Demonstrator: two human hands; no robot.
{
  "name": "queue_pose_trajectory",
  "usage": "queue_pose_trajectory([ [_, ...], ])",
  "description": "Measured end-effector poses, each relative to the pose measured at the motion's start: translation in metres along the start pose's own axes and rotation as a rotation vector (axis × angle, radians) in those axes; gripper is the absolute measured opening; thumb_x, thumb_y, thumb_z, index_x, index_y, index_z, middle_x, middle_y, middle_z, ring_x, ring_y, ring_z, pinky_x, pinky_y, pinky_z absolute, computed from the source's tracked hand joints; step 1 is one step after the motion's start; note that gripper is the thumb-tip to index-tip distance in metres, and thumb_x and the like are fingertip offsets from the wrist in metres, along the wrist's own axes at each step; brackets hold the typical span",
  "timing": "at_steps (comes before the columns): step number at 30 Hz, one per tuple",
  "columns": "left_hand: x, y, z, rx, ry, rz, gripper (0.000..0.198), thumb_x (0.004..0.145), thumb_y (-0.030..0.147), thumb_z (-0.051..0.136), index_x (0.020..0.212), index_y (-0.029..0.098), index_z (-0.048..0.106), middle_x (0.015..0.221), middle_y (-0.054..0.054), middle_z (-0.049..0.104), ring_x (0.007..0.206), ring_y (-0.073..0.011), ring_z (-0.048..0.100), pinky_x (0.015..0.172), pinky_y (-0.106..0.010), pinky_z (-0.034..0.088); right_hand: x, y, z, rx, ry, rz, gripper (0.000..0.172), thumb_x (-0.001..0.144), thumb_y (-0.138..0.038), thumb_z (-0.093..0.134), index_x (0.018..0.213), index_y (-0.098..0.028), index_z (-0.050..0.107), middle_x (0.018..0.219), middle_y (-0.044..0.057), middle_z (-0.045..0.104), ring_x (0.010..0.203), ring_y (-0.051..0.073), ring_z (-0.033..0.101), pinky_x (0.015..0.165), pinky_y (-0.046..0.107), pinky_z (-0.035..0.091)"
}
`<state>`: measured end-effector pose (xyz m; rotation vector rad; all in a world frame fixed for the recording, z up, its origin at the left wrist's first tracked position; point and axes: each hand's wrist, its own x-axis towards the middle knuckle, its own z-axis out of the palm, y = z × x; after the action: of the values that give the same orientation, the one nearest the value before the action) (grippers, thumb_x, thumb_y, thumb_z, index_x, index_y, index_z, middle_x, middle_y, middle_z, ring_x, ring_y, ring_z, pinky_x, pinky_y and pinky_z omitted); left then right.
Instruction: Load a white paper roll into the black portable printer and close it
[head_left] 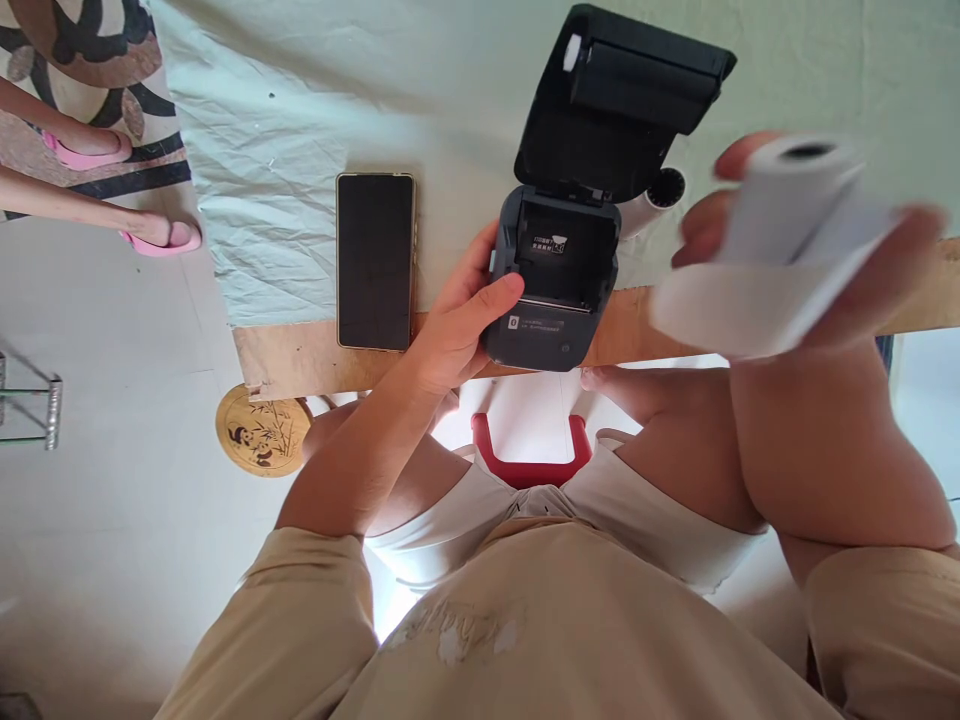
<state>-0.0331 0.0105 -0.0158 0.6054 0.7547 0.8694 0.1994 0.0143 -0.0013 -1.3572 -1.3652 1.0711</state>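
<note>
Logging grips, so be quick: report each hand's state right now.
Left hand: closed, holding the printer by its side.
Right hand: closed, holding the paper roll; blurred here.

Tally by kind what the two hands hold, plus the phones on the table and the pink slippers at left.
Printer, in the left hand: 1
White paper roll, in the right hand: 1
Phone: 1
Pink slippers: 2
Total: 5
</note>
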Motion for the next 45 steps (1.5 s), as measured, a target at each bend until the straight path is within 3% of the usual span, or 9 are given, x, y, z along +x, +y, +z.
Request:
queue_pose_trajectory([
  [2, 0.001, -0.001, 0.0, 0.001, 0.01, 0.002, 0.042, 0.077, 0.034, 0.065, 0.117, 0.026, 0.056, 0.1, 0.0, 0.067, 0.091, -0.0175, 0.07, 0.065, -0.024, 0.054, 0.006, 0.006, -0.012, 0.098, -0.068, 0.106, 0.067, 0.071, -0.072, 0.021, 0.116, -0.031, 0.05, 0.078, 0.003, 0.06, 0.038, 0.01, 0.033, 0.038, 0.029, 0.025],
  [5, 0.001, -0.001, 0.001, 0.0, 0.005, 0.015, 0.039, 0.078, 0.033, 0.063, 0.116, 0.027, 0.056, 0.101, 0.0, 0.067, 0.095, -0.0188, 0.069, 0.067, -0.025, 0.055, 0.014, 0.012, -0.019, 0.188, 0.181, 0.277, 0.046, 0.076, -0.056, 0.023, 0.102, -0.028, 0.048, 0.072, 0.001, 0.049, 0.039, 0.009, 0.02, 0.04, 0.031, 0.017],
  [8, 0.002, -0.001, 0.003, 0.017, -0.009, 0.025, 0.034, 0.08, 0.031, 0.062, 0.114, 0.029, 0.057, 0.105, 0.0, 0.068, 0.098, -0.0178, 0.068, 0.064, -0.023, 0.054, 0.018, 0.018, -0.016, 0.151, 0.453, 0.223, 0.025, 0.066, -0.046, 0.041, 0.079, -0.025, 0.038, 0.069, 0.0, 0.039, 0.044, 0.009, 0.025, 0.04, 0.026, 0.01],
  [11, 0.002, -0.001, 0.003, 0.04, -0.015, 0.025, 0.034, 0.08, 0.032, 0.062, 0.113, 0.028, 0.057, 0.101, 0.0, 0.068, 0.099, -0.018, 0.067, 0.06, -0.02, 0.053, 0.017, 0.024, -0.013, 0.016, 0.554, 0.108, 0.024, 0.057, -0.035, 0.05, 0.072, -0.024, 0.036, 0.066, -0.002, 0.036, 0.051, 0.009, 0.036, 0.04, 0.022, 0.015],
  [17, 0.004, -0.001, 0.002, 0.074, -0.013, 0.03, 0.028, 0.079, 0.035, 0.062, 0.105, 0.026, 0.06, 0.09, 0.002, 0.066, 0.088, -0.0155, 0.068, 0.058, -0.02, 0.05, 0.012, 0.027, -0.016, -0.36, 0.437, -0.086, 0.018, 0.06, -0.025, 0.063, 0.061, -0.021, 0.046, 0.058, -0.002, 0.043, 0.055, 0.009, 0.035, 0.056, 0.03, 0.025],
  [26, 0.002, 0.001, 0.003, 0.062, 0.007, 0.006, 0.035, 0.078, 0.033, 0.062, 0.111, 0.026, 0.058, 0.105, -0.001, 0.066, 0.111, -0.023, 0.063, 0.078, -0.029, 0.056, 0.018, 0.039, -0.028, -0.747, 0.362, -0.292, 0.044, 0.063, -0.024, 0.069, 0.107, -0.024, 0.063, 0.085, 0.002, 0.064, 0.057, 0.012, 0.042, 0.055, 0.029, 0.032],
  [30, 0.001, 0.001, 0.003, 0.038, 0.005, 0.0, 0.04, 0.077, 0.034, 0.063, 0.116, 0.027, 0.056, 0.105, -0.001, 0.066, 0.109, -0.0237, 0.065, 0.075, -0.029, 0.056, 0.018, 0.036, -0.03, -0.814, 0.354, -0.414, 0.045, 0.071, -0.02, 0.062, 0.116, -0.017, 0.063, 0.1, 0.011, 0.068, 0.087, 0.024, 0.062, 0.069, 0.034, 0.044],
  [40, 0.001, 0.0, 0.003, 0.05, -0.009, 0.024, 0.031, 0.081, 0.03, 0.059, 0.111, 0.026, 0.058, 0.108, 0.0, 0.066, 0.121, -0.0246, 0.058, 0.088, -0.033, 0.057, 0.016, 0.028, -0.019, -0.927, 0.197, -0.279, 0.06, 0.078, -0.02, 0.056, 0.136, -0.011, 0.047, 0.111, 0.016, 0.065, 0.104, 0.029, 0.057, 0.093, 0.045, 0.043],
  [45, 0.001, 0.0, 0.004, 0.074, -0.02, 0.016, 0.033, 0.08, 0.032, 0.061, 0.112, 0.028, 0.057, 0.109, 0.0, 0.065, 0.115, -0.023, 0.061, 0.08, -0.029, 0.058, 0.019, 0.034, -0.025, -0.857, 0.256, -0.45, 0.073, 0.065, -0.014, 0.059, 0.137, -0.009, 0.047, 0.112, 0.019, 0.057, 0.105, 0.028, 0.056, 0.089, 0.043, 0.046],
])
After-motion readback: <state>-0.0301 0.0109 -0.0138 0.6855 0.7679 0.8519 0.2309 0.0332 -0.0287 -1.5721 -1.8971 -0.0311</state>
